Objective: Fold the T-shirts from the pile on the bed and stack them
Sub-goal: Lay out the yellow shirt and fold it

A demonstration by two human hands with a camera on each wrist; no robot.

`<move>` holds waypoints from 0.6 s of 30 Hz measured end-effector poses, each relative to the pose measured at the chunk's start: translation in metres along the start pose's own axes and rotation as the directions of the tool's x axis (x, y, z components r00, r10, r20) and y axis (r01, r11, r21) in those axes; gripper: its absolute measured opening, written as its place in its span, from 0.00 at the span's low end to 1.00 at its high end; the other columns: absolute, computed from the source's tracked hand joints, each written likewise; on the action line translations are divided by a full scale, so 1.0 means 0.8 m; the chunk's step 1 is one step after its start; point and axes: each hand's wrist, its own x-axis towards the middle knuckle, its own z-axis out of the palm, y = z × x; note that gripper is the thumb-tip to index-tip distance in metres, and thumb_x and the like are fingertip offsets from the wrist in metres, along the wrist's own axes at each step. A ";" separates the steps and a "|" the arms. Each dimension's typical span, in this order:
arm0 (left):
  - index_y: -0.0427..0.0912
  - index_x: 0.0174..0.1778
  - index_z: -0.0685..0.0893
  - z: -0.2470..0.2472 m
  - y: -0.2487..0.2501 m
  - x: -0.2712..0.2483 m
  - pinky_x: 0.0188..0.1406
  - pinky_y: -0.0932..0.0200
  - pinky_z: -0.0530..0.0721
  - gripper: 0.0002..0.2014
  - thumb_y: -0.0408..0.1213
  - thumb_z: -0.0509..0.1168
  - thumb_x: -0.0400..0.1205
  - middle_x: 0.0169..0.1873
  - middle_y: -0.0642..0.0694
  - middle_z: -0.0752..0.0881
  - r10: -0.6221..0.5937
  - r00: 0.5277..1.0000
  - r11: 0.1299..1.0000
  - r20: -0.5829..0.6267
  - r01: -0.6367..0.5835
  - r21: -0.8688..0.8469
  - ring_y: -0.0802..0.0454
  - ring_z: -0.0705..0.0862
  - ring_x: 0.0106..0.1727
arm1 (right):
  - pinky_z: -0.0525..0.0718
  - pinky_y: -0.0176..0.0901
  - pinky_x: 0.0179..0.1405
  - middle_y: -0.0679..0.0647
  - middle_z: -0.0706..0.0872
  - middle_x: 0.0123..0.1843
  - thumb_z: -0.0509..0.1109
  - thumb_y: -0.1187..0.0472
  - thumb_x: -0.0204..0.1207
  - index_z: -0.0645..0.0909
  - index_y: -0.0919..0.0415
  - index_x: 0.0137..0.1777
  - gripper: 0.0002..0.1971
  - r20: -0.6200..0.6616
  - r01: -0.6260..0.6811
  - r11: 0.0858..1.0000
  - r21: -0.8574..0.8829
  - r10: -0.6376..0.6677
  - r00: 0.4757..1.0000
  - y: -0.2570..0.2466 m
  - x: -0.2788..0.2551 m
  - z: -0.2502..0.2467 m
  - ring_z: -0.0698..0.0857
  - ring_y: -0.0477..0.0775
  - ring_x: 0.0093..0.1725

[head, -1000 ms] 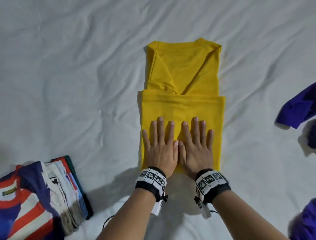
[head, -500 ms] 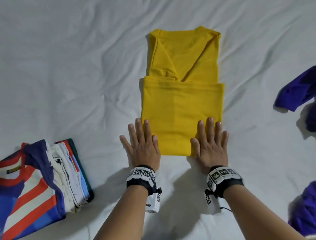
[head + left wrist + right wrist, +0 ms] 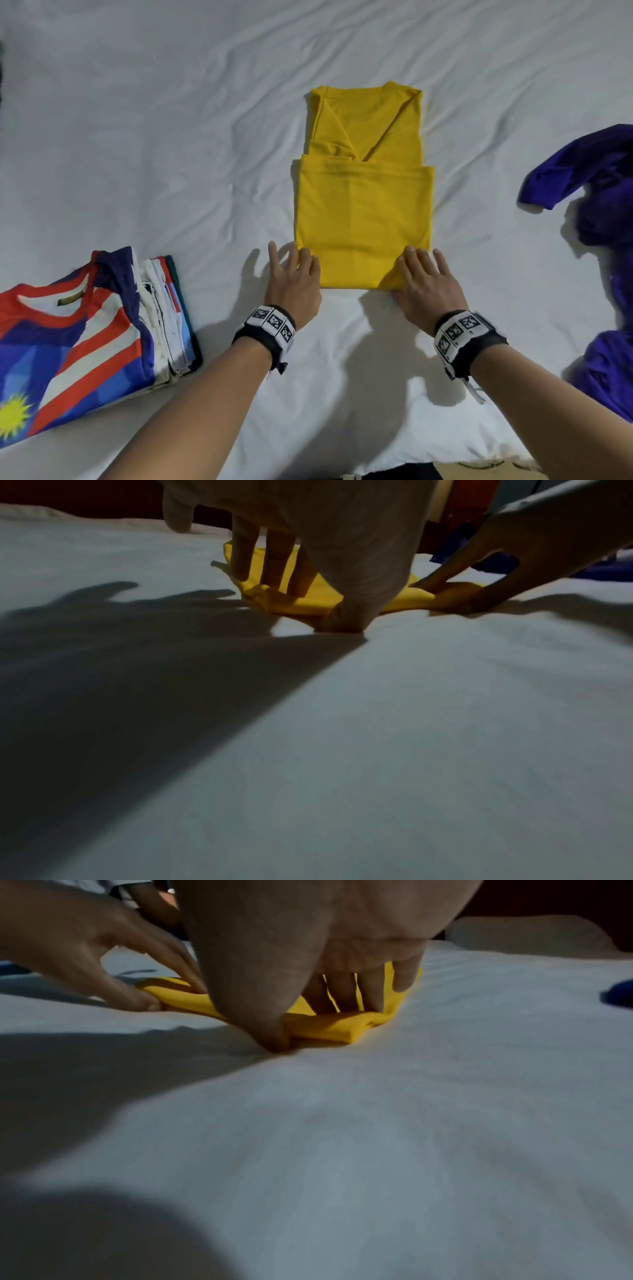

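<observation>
A yellow T-shirt [image 3: 363, 212] lies half-folded on the white bed, its lower part doubled up over the chest. My left hand [image 3: 301, 269] is at its near left corner and my right hand [image 3: 416, 272] at its near right corner. In the left wrist view the fingers [image 3: 274, 558] lie on top of the yellow cloth [image 3: 304, 601] and the thumb digs in at its near edge, so the corner is pinched. In the right wrist view the fingers [image 3: 342, 988] also press on the shirt [image 3: 329, 1030], with the thumb at the edge and the cloth bunched between.
A stack of folded shirts [image 3: 85, 325], topped by a red, white and blue striped one, sits at the near left. Loose purple shirts [image 3: 599, 192] lie crumpled along the right side. Wrinkled white sheet [image 3: 137, 137] surrounds the yellow shirt.
Both hands slid from the middle of the folded panel outward and back toward me, ending at the shirt's two near corners, where they now pinch the edge.
</observation>
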 end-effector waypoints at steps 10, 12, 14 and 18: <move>0.50 0.54 0.85 -0.045 -0.010 -0.009 0.73 0.39 0.66 0.11 0.34 0.58 0.85 0.45 0.48 0.88 -0.058 0.998 0.991 0.040 0.062 -0.115 0.43 0.86 0.54 | 0.68 0.59 0.80 0.53 0.83 0.69 0.57 0.68 0.82 0.77 0.57 0.69 0.18 0.004 -0.059 0.998 -0.031 0.059 0.998 -0.008 -0.018 -0.044 0.77 0.58 0.75; 0.48 0.49 0.85 -0.059 -0.012 -0.020 0.67 0.43 0.69 0.10 0.33 0.59 0.83 0.44 0.46 0.87 -0.018 0.990 0.981 0.138 0.044 -0.188 0.41 0.86 0.52 | 0.69 0.61 0.79 0.53 0.86 0.62 0.58 0.67 0.80 0.79 0.55 0.64 0.17 0.090 -0.062 0.997 -0.036 0.065 0.994 -0.011 -0.036 -0.058 0.80 0.58 0.70; 0.44 0.50 0.86 -0.078 -0.016 -0.036 0.66 0.43 0.71 0.08 0.33 0.62 0.81 0.45 0.42 0.86 0.050 0.968 0.965 0.247 0.016 -0.261 0.38 0.85 0.54 | 0.71 0.60 0.76 0.52 0.87 0.55 0.59 0.66 0.80 0.81 0.54 0.60 0.14 0.168 -0.051 0.997 -0.054 0.059 0.984 -0.019 -0.057 -0.077 0.85 0.59 0.62; 0.29 0.57 0.85 -0.107 -0.020 -0.065 0.57 0.41 0.82 0.13 0.33 0.64 0.81 0.48 0.33 0.81 0.153 0.903 0.930 0.401 0.006 -0.368 0.29 0.85 0.54 | 0.80 0.52 0.59 0.50 0.81 0.43 0.61 0.63 0.82 0.80 0.55 0.50 0.06 0.308 -0.008 0.998 -0.057 0.025 0.951 -0.039 -0.097 -0.116 0.86 0.60 0.50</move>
